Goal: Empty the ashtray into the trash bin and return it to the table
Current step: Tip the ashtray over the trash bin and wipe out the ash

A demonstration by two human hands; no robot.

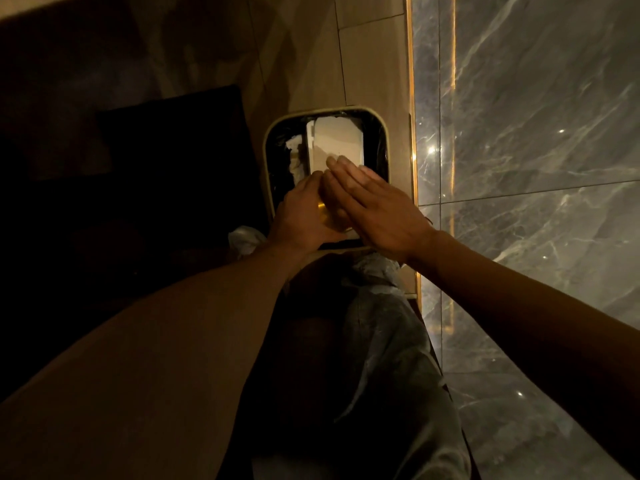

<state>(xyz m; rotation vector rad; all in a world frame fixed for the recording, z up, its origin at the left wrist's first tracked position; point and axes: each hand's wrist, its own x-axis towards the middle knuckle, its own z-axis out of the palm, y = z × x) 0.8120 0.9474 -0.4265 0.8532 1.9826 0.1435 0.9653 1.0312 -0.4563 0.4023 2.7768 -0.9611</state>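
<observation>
Fingers of your left hand [304, 213] wrap the gold ashtray [323, 214] above the trash bin [268, 140], mid-frame. Your right hand [374, 209], fingers flat and together, rests against it. Marble wall [536, 133] at right.

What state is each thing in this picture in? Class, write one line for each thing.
Trash bin: open, lined with a dark bag, holding a white box and crumpled paper.
Ashtray: held over the bin, mostly hidden by the hands.
Left hand: closed on the ashtray.
Right hand: flat, fingers straight, against the ashtray.
White box: lying in the bin.
</observation>
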